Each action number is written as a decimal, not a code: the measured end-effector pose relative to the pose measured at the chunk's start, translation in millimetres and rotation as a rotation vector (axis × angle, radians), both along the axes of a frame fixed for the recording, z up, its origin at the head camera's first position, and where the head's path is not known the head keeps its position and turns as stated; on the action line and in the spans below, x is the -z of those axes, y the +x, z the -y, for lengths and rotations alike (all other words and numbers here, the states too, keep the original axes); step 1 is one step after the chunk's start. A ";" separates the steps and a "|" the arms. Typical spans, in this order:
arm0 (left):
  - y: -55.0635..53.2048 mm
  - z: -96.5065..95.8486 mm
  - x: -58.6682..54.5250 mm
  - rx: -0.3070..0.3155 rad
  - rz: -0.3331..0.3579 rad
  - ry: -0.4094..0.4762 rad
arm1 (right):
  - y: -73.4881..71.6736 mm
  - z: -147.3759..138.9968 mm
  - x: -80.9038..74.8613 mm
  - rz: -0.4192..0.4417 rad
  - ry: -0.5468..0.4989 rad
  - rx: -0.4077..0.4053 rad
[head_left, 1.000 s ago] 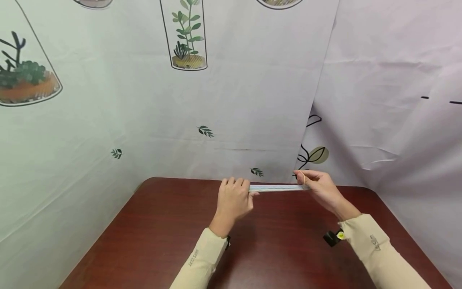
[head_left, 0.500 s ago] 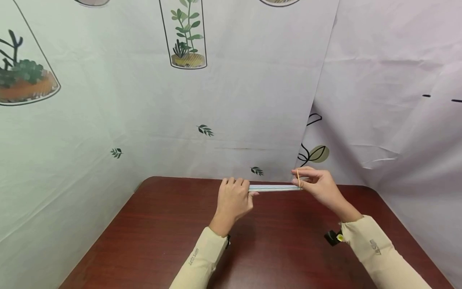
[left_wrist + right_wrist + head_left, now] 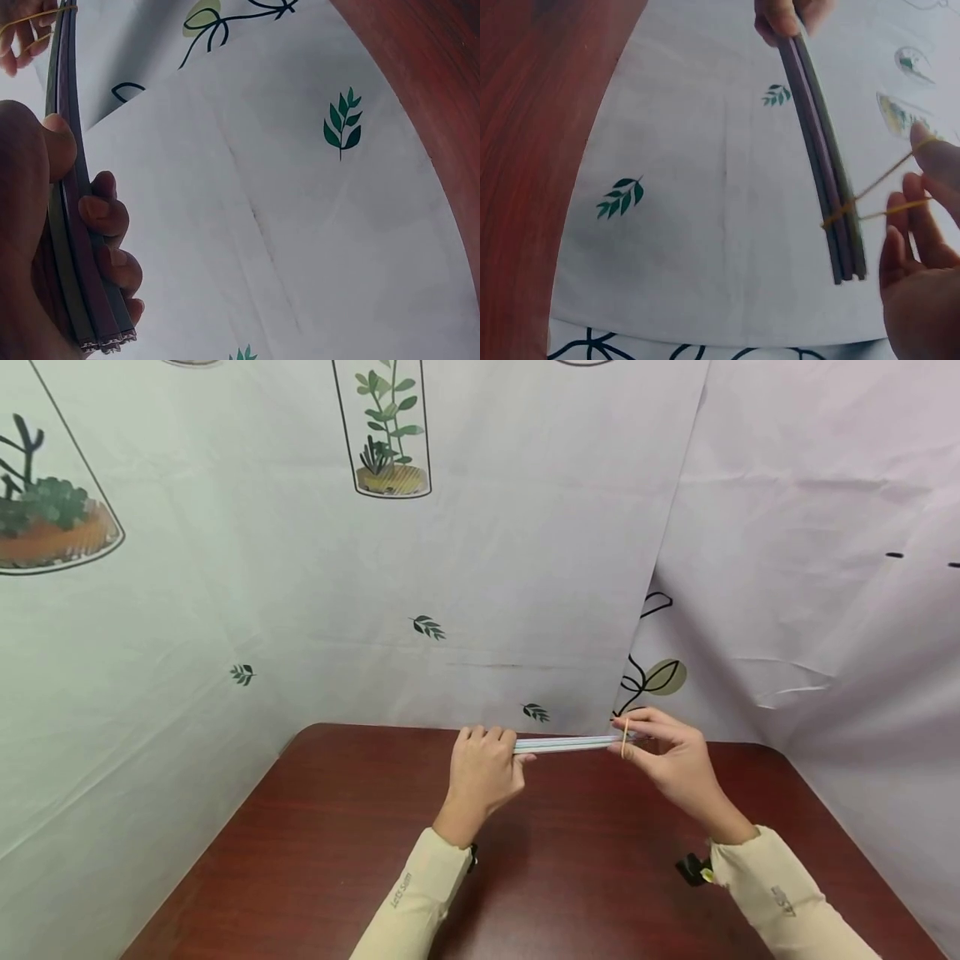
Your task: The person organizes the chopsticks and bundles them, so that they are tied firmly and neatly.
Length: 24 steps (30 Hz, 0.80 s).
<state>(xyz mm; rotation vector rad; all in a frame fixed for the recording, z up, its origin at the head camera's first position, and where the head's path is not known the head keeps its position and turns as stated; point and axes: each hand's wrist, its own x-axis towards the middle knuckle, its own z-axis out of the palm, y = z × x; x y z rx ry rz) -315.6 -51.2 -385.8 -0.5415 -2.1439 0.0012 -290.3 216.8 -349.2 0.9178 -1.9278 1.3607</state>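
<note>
My left hand (image 3: 486,768) grips one end of a bundle of long, slim pastel sticks (image 3: 562,744), thumb on one side and fingers curled round the other. In the left wrist view the near ends of the sticks (image 3: 82,277) poke out below that hand, with jagged silvery tips. A yellow-orange rubber band (image 3: 889,176) loops round the bundle near its other end. My right hand (image 3: 673,760) holds the band stretched away from the sticks, hooked over the thumb and fingers. The bundle is held level above the table.
Beneath the hands is a dark red-brown wooden table (image 3: 360,843) with rounded far corners. White cloth (image 3: 480,568) printed with plants and leaves hangs behind it and along both sides. A black wrist camera (image 3: 692,869) hangs by the right sleeve.
My right thumb and fingers have spread apart, stretching the rubber band into plain view at the bundle's right end. The right wrist has dropped slightly; the left hand keeps its grip.
</note>
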 end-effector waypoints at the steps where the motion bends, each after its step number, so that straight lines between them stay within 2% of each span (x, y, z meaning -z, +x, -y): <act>1: -0.1 0.0 -0.3 0.005 -0.008 0.008 | 1.3 1.7 0.3 -0.041 -0.004 0.002; 7: 1.1 -0.9 -2.5 0.021 -0.030 0.043 | 18.2 19.9 -12.3 -0.295 0.039 0.082; 11: 2.0 -2.2 -3.4 0.019 -0.027 0.061 | 18.6 29.4 -7.7 -0.495 0.033 0.190; 14: 2.5 -2.8 -3.3 0.011 -0.024 0.072 | 17.3 36.1 -1.3 -0.575 -0.036 0.241; 17: 3.7 -3.1 -3.7 -0.007 -0.013 0.072 | 22.8 43.9 -2.4 -0.597 -0.090 0.272; 19: 4.3 -3.5 -4.5 -0.019 -0.009 0.067 | 26.8 47.0 -2.8 -0.578 -0.110 0.315; 21: 4.8 -4.0 -5.6 -0.032 -0.009 0.061 | 31.9 48.8 -3.2 -0.513 -0.120 0.355; 24: 5.0 -4.5 -6.1 -0.052 -0.015 0.054 | 38.9 51.3 -4.1 -0.365 -0.146 0.391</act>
